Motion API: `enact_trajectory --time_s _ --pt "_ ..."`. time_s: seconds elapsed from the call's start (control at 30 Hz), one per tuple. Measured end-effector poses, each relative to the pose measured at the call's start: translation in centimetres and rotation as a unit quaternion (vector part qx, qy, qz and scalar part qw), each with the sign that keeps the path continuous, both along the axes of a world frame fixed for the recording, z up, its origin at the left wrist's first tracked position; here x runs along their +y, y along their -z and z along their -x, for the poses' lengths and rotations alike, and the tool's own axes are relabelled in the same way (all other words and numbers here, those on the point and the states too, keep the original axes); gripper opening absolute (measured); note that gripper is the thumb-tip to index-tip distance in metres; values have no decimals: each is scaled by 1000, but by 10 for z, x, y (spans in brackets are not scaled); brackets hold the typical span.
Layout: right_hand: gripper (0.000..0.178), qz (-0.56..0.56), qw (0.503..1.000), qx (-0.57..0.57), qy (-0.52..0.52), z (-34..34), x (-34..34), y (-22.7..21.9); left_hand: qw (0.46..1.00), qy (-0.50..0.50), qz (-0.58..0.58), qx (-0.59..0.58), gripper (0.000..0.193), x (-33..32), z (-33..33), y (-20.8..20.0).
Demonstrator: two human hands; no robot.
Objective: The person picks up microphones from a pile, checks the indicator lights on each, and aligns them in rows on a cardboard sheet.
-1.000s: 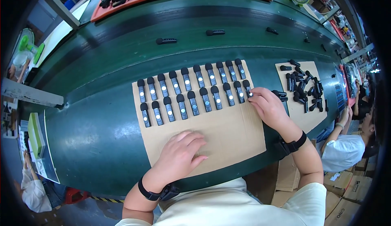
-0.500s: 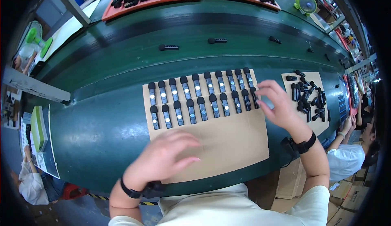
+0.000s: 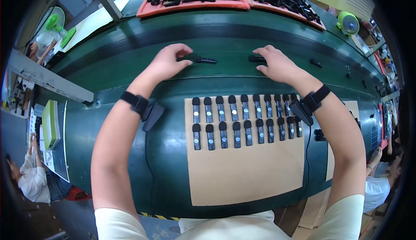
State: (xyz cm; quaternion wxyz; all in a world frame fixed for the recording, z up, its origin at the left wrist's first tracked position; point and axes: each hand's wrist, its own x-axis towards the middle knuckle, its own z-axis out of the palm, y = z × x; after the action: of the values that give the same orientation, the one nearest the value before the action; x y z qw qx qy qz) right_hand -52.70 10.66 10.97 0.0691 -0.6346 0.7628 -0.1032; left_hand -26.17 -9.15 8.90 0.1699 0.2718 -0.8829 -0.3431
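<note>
My left hand [image 3: 170,62] reaches out over the green bench, thumb and fingers apart beside the foam head of a small black microphone [image 3: 207,60]. Another black microphone [image 3: 255,58] lies partly between the parted thumb and fingers of my right hand [image 3: 279,64], whose fingers hide its right end. Neither hand has closed on anything. Nearer to me, a brown cardboard sheet [image 3: 245,170] carries two rows of small foam-topped microphones [image 3: 223,135], heads pointing away from me. Black straps with small devices [image 3: 139,105] sit on both wrists; the right one covers part of the rows' end.
Two orange trays [image 3: 190,9] heaped with black microphones stand at the back. More microphones [image 3: 316,63] lie farther right on the green surface. A second cardboard sheet [image 3: 352,108] is partly behind my right forearm. A green fan [image 3: 348,23] stands at the far right; co-workers [image 3: 377,188] sit at both sides.
Both hands have moved away from the cardboard sheet to the far strip of the bench, beside two loose microphones. The whole view has shifted, so the sheet appears farther right and lower.
</note>
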Motion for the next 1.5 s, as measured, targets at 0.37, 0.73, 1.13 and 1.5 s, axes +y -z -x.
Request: enact_trajectory --time_s 0.37,0.73,1.13,1.5 --pt "22 -79 995 -56 37 6 -29 7 995 14 92 -45 28 -10 7 19" --pt "26 164 844 -510 -24 -122 137 -20 932 0 -259 253 25 146 -68 -6" --pt "29 237 755 -611 9 -165 183 7 893 -29 -298 335 30 246 -97 -10" --pt "27 241 827 -507 -46 -160 190 16 943 -2 -177 281 29 259 -103 -1"
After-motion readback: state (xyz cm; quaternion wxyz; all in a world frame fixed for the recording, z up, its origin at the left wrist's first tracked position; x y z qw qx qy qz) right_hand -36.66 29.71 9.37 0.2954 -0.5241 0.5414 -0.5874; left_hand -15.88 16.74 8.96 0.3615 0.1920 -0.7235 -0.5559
